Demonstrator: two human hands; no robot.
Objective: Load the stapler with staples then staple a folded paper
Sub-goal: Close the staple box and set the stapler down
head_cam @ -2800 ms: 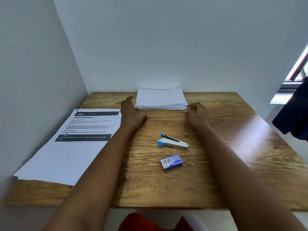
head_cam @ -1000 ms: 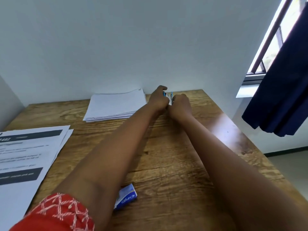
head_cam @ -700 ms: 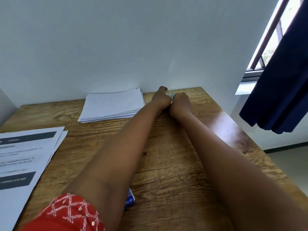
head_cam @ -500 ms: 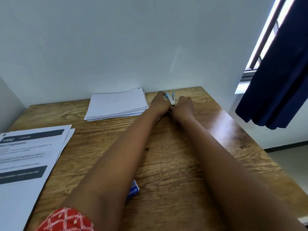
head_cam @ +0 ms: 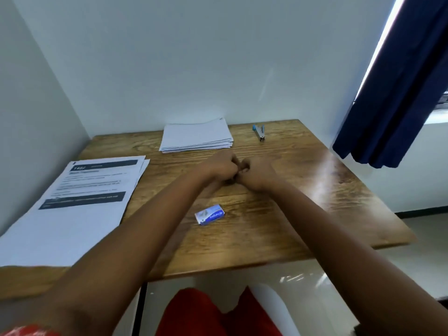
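Presently, both hands sit together at the middle of the wooden desk [head_cam: 278, 226], knuckle to knuckle. The left hand [head_cam: 219, 167] has its fingers curled in, and the right hand [head_cam: 254, 174] likewise; whether anything is pinched between them cannot be told, as the fingertips are hidden behind the knuckles.

The stapler [head_cam: 260, 132], silver with a blue end, lies alone near the far edge of the desk, close to the wall and well apart from both hands. It is just right of the stack of plain white paper [head_cam: 196, 138], not touching it. The stack rests against the back wall, edges slightly uneven.

The staple box [head_cam: 209, 214], small and blue-and-white, lies flat on the desk nearer the person than the hands, between the two forearms and beside the left one. It appears closed, though blur prevents certainty.

Printed sheets [head_cam: 80, 202] with dark header bars cover the left part of the desk, overlapping one another and reaching its near edge. The text is unreadable apart from a number in the top bar.

A dark blue curtain [head_cam: 397, 81] hangs at right, beyond the desk. Red clothing [head_cam: 201, 314] shows below the desk's near edge.
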